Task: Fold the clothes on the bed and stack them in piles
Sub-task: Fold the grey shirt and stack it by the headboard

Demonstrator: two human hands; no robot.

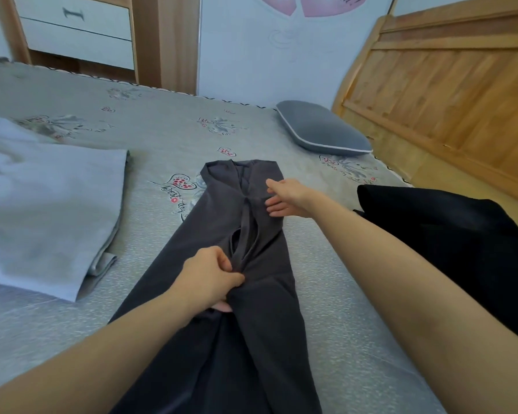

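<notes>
A dark grey pair of trousers lies lengthwise down the middle of the bed, waistband at the far end and legs running toward me. My left hand pinches a fold of the fabric near the crotch seam, fingers curled round it. My right hand lies flat with straight fingers on the upper right part of the trousers, near the waistband. A folded light grey garment rests on the bed to the left. A black garment lies in a heap to the right, beside my right forearm.
The bed has a grey sheet printed with hearts and flowers. A grey pillow sits at the far right corner by the wooden headboard. A white-drawered wooden cabinet stands behind the bed at left.
</notes>
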